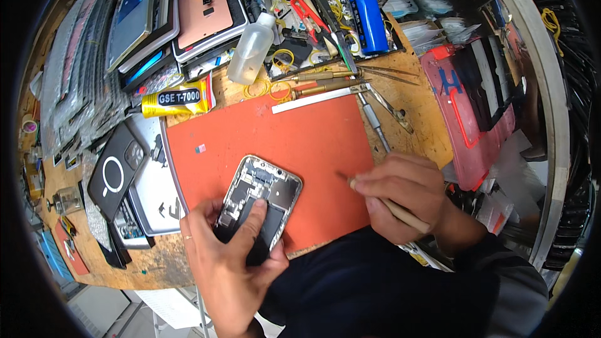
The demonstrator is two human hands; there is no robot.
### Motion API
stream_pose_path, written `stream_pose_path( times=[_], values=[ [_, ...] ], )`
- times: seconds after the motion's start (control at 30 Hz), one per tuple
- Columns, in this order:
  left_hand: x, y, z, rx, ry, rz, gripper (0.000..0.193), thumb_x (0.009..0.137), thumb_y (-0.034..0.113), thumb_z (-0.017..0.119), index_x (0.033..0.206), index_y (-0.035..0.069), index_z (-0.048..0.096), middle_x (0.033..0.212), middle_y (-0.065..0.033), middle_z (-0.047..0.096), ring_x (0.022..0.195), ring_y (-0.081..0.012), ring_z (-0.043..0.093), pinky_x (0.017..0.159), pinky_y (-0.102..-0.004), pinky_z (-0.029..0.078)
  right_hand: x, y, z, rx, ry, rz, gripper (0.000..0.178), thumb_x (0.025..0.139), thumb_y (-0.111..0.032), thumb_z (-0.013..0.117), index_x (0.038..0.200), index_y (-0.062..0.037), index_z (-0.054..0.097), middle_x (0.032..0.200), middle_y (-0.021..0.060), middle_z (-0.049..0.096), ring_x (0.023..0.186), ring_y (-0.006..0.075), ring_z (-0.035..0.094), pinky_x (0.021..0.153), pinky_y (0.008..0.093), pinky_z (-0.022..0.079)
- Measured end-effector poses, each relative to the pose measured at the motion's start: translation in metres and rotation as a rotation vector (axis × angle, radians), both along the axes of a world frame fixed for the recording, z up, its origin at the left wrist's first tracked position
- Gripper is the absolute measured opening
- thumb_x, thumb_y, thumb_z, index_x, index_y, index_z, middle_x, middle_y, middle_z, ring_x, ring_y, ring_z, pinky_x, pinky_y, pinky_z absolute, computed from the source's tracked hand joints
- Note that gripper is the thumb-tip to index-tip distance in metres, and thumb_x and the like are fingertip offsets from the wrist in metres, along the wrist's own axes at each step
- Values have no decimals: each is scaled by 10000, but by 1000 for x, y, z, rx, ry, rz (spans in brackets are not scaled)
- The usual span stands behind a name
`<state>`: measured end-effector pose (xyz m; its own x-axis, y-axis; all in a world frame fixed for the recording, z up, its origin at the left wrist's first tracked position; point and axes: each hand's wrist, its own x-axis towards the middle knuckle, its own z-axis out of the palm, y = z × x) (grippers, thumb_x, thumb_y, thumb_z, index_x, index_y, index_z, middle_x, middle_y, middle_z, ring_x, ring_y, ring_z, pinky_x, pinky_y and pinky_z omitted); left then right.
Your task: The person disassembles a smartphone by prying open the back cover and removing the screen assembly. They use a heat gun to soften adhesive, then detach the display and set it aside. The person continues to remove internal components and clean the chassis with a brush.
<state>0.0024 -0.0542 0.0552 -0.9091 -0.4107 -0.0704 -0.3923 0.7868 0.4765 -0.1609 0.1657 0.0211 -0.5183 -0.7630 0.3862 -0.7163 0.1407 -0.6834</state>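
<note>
Left: my left hand (pixel 228 263) grips an opened smartphone (pixel 283 191), thumb across its bared innards | Phone: tilted over the near part of an orange mat (pixel 325 141) | Right: my right hand (pixel 407 191), closed around a tan-handled tool (pixel 405 215), points its blurred dark tip leftward, apart from the phone | Beyond: yellow tube (pixel 178 99), clear bottle (pixel 250 53)
</note>
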Motion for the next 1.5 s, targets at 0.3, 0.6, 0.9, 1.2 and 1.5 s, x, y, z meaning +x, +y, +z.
stream_pose_path(
  times=[0.3, 0.6, 0.9, 1.2, 1.5],
  values=[
    [-1, -1, 4, -69, -30, -38, 634, 601, 201, 928, 1220, 277, 817, 1257, -212, 611, 1094, -419, 639, 881, -525, 565, 3, -6, -19, 19, 46, 61, 265, 807, -90, 717, 1052, 8, 736, 1016, 174, 753, 713, 253, 708, 592, 347, 573],
    [-4, 7, 4, -88, -17, 7, 612, 606, 215, 956, 1195, 305, 819, 1184, -196, 609, 1048, -390, 639, 836, -492, 568, 18, -20, -14, -26, 67, 105, 349, 789, -35, 773, 1106, 100, 718, 1132, 255, 723, 851, 313, 750, 724, 396, 634],
    [-6, 34, 2, -293, 36, 81, 555, 603, 200, 945, 1130, 329, 827, 1140, -196, 621, 1008, -404, 631, 830, -517, 553, 27, -28, -18, -53, 99, 33, 323, 779, 20, 737, 1085, 124, 723, 1011, 239, 738, 839, 320, 765, 688, 370, 640],
    [-7, 35, -1, -172, 71, 150, 492, 645, 186, 944, 1112, 289, 830, 1127, -177, 628, 997, -386, 649, 827, -493, 556, 25, -30, -29, -94, 45, 86, 318, 843, 53, 747, 1136, 162, 691, 1110, 284, 705, 868, 358, 744, 715, 377, 626],
    [-9, 27, 8, -177, 24, 71, 497, 632, 189, 959, 1110, 252, 837, 1105, -186, 632, 986, -393, 659, 821, -484, 571, 22, -33, -23, -52, -71, 98, 429, 841, -61, 788, 1210, 125, 672, 1173, 234, 680, 978, 346, 702, 849, 419, 594]
  ],
)
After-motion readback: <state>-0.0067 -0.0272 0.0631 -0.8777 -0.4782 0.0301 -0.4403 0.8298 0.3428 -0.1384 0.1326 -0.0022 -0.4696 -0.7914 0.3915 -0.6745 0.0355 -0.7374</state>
